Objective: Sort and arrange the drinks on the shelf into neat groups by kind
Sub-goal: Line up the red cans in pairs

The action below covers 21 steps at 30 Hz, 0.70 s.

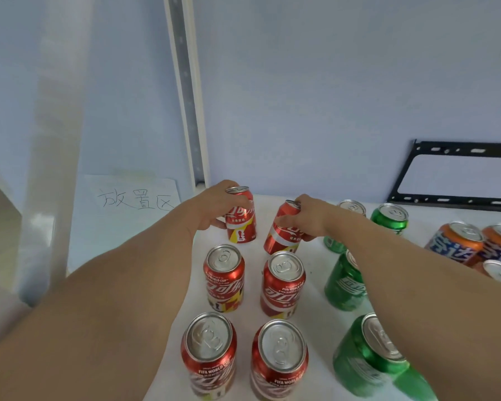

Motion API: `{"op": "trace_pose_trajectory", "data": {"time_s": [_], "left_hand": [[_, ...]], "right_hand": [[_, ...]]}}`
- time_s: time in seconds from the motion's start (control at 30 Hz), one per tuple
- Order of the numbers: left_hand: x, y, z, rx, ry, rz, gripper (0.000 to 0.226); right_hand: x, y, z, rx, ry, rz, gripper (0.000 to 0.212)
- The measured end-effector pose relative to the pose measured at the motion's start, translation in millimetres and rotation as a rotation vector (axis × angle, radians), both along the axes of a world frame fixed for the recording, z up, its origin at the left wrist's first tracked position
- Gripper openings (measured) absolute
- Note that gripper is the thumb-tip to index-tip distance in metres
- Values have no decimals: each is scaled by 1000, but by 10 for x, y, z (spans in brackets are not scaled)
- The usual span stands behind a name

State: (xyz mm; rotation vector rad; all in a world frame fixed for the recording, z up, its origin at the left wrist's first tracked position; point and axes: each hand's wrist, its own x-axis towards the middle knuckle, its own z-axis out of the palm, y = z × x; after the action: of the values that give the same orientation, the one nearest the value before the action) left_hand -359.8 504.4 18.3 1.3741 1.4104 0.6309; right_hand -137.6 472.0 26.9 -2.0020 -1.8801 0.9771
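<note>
Two bare forearms enter from bottom edge of view, no sleeves visible anywhere along them. Left hand (214, 208) and right hand (310, 217): no gloves, rings, watch or wristband seen. Fingernails too small and blurred to describe.

1. This is looking like a staged test room, not a shop: plain pale-blue walls (330, 82) are surrounding a bare white shelf (315, 319).
2. A handwritten paper sign (130, 198) is lying at the left, marking a zone.
3. A loose black metal bracket (451, 175) is leaning against the wall.
4. Red cans (224, 277), green cans (344, 282) and orange cans (457, 241) are standing unpriced in rows.
</note>
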Motion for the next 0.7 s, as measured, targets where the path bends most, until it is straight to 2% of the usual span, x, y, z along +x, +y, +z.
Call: {"op": "trace_pose_trajectory", "data": {"time_s": [0.37, 0.6, 0.7], "left_hand": [[-10, -116, 56, 58, 76, -27, 53], [-15, -245, 0, 68, 161, -98, 62], [-9, -289, -59, 77, 195, -87, 68]], "right_hand": [[-238, -224, -16, 83, -204, -3, 85], [-313, -308, -18, 95, -209, -5, 84], [-310, -322, -8, 80, -185, -20, 95]]}}
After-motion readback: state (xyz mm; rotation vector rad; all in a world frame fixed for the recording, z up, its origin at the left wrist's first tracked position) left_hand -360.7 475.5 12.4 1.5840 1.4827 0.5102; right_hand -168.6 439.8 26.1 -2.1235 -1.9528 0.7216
